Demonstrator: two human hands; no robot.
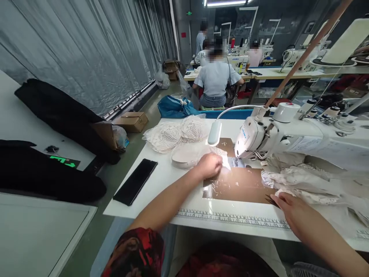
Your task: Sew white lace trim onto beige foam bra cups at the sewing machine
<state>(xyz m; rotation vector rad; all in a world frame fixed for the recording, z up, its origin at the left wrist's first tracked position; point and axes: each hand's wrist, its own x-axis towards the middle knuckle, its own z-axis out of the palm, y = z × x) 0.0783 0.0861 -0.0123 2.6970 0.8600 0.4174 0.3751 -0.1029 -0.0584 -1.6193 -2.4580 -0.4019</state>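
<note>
My left hand (210, 165) is closed on the edge of a pale cup-shaped fabric piece (184, 156), left of the sewing machine's needle area. Lace cups (168, 135) lie in a pile just behind it. At the right, my right hand (288, 204) has its fingers pinched around a small dark pointed tool (270, 199), whose two thin tips show; they look like thread snips or tweezers. Those fingers are beside a heap of white and beige fabric (308, 182). The white sewing machine (256, 134) stands between the hands, its lamp (215, 132) lit.
A black phone (135, 181) lies on the left of the white table. Thread scraps dot the brown plate (239, 184); a printed ruler (230, 219) runs along the front edge. Behind are a blue bag (177, 107) and a seated co-worker (217, 80). Cardboard boxes (131, 121) stand on the floor.
</note>
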